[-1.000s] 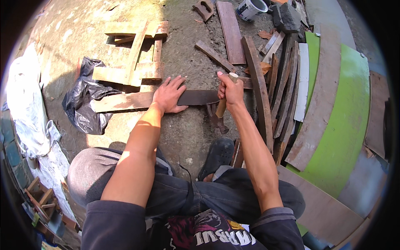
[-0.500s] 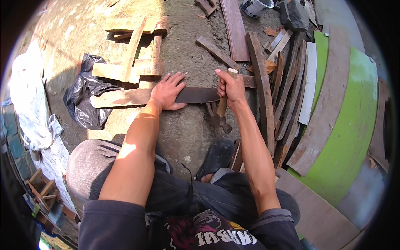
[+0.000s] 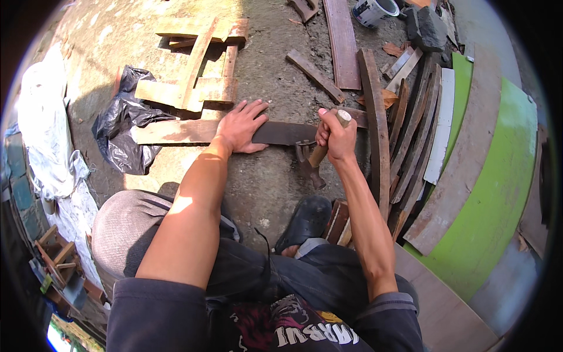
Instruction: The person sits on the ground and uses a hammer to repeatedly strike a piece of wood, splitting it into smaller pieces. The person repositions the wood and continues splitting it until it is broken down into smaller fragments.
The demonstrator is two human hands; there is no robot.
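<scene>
A long wooden plank [image 3: 176, 132] lies crosswise on the ground in front of me. My left hand [image 3: 243, 126] rests flat on it, fingers stretched out. My right hand [image 3: 337, 136] is wrapped round the wooden handle of a claw hammer [image 3: 311, 170], thumb along the grip. The hammer's head hangs below the fist, its claw against the near edge of the plank. Whether the claw grips a nail is too small to tell. The plank's right part passes behind my right hand.
A black plastic bag [image 3: 126, 123] touches the plank's left end. Beyond it lies a nailed wooden frame [image 3: 196, 64]. Several boards and a thick beam [image 3: 375, 129] are stacked at right, beside green panels [image 3: 489, 193]. A paint bucket [image 3: 375, 12] and dark stone [image 3: 426, 29] stand far right.
My right hand has shifted slightly right and toward me, tilting the hammer's handle further to the right. The left hand stays on the plank; the whole view has moved a little.
</scene>
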